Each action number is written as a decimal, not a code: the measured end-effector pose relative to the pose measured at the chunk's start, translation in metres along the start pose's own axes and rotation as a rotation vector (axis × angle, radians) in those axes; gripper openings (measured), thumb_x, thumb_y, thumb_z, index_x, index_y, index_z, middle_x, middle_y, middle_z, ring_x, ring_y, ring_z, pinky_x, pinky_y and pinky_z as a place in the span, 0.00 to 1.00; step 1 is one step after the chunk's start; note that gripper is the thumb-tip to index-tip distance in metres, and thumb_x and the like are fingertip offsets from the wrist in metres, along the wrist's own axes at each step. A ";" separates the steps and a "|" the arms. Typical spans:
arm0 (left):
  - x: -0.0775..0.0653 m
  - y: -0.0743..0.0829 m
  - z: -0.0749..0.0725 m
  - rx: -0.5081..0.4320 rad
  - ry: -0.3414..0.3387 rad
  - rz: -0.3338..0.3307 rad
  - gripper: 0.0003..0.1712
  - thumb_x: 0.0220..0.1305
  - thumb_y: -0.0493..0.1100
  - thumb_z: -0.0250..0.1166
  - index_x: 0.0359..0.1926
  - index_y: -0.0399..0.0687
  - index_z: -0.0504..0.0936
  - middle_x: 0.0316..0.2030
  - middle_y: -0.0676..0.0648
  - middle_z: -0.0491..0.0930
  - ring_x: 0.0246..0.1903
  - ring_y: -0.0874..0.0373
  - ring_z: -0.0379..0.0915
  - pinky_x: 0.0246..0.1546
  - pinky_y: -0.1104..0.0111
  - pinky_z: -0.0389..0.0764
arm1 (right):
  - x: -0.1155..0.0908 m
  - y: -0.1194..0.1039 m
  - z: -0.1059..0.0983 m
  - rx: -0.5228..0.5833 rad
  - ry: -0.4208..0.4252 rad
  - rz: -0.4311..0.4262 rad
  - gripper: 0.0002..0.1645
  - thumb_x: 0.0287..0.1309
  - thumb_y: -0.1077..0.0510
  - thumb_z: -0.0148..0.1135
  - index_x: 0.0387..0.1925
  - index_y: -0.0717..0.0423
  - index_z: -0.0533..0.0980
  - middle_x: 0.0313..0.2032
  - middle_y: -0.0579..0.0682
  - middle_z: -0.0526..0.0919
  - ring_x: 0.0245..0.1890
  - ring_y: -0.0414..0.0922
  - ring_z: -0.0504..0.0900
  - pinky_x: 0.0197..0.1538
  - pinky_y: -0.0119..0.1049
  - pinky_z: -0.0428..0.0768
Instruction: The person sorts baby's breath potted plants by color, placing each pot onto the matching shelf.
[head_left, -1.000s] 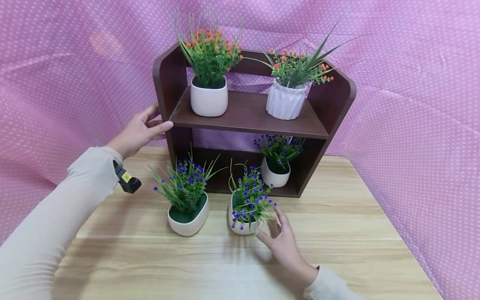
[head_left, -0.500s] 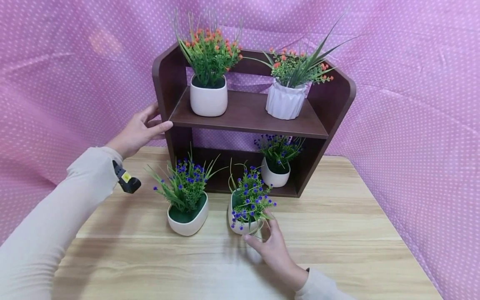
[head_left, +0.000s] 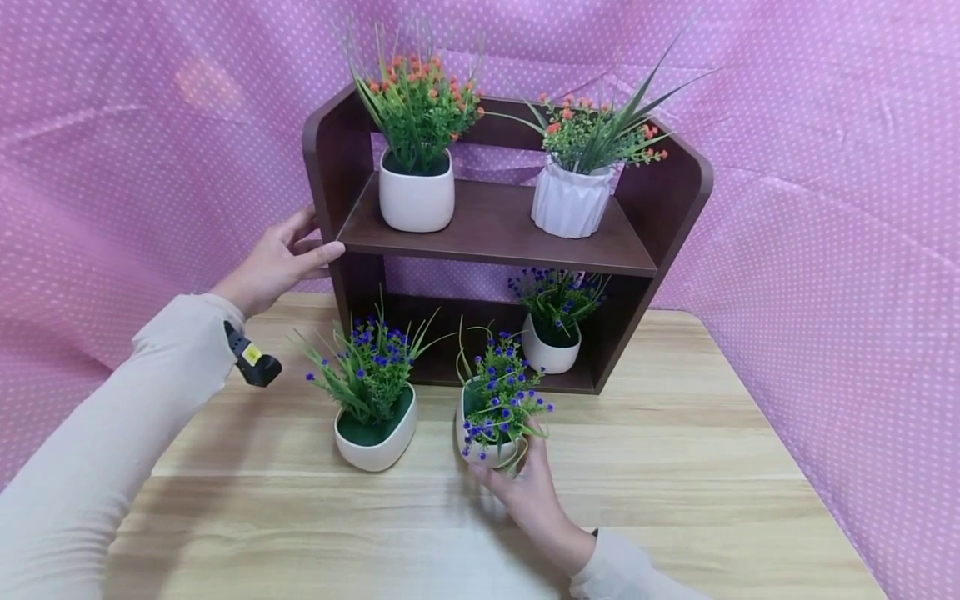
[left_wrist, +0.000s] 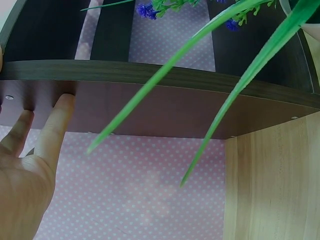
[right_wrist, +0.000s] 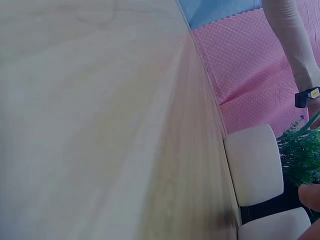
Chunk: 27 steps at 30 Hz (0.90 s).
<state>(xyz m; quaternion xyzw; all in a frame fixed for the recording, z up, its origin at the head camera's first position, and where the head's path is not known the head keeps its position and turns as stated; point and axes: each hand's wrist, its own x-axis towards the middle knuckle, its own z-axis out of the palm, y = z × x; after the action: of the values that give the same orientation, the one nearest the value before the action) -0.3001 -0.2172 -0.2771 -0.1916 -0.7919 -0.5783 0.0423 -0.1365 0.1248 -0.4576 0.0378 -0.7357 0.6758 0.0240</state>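
Observation:
My left hand (head_left: 281, 258) is at the left side of a dark brown two-tier shelf (head_left: 495, 262). In the left wrist view its straight fingers (left_wrist: 57, 120) press the outer side panel; the thumb touches the front edge in the head view. My right hand (head_left: 532, 500) holds a white oval pot with blue artificial flowers (head_left: 487, 457) on the table, thumb on the near side and fingers around the right side, partly hidden by leaves. A similar blue-flowered pot (head_left: 378, 454) stands to its left. In the right wrist view, only bits of the right hand (right_wrist: 310, 197) show.
On the upper tier stand a smooth white pot (head_left: 417, 200) and a pleated white pot (head_left: 572, 204), both with orange flowers. Another blue-flowered pot (head_left: 551, 354) sits on the lower tier at right. Beneath is a wooden table (head_left: 675, 492); pink dotted cloth (head_left: 825, 208) hangs behind.
My right hand has moved left to the right-hand blue-flowered pot, and its thumb and fingers have closed around it. The left hand and the pots look unmoved.

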 end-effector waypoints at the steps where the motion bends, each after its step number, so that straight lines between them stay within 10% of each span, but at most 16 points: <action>1: 0.000 -0.001 0.000 0.002 -0.001 0.000 0.37 0.68 0.42 0.60 0.74 0.58 0.55 0.71 0.42 0.58 0.62 0.51 0.66 0.44 0.75 0.81 | 0.001 0.000 0.002 0.000 0.008 -0.002 0.58 0.42 0.60 0.76 0.70 0.52 0.51 0.66 0.60 0.62 0.67 0.59 0.61 0.71 0.58 0.52; 27: 0.002 -0.002 -0.001 -0.025 -0.002 -0.002 0.37 0.67 0.42 0.61 0.73 0.58 0.56 0.71 0.41 0.58 0.61 0.54 0.68 0.44 0.74 0.82 | 0.019 0.008 0.010 0.106 0.039 -0.127 0.53 0.36 0.75 0.69 0.66 0.56 0.58 0.62 0.55 0.71 0.61 0.50 0.70 0.66 0.35 0.66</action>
<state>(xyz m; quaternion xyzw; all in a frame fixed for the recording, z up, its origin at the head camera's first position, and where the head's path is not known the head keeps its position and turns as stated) -0.3025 -0.2182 -0.2777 -0.1920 -0.7850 -0.5878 0.0384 -0.1557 0.1151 -0.4648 0.0725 -0.6943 0.7117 0.0789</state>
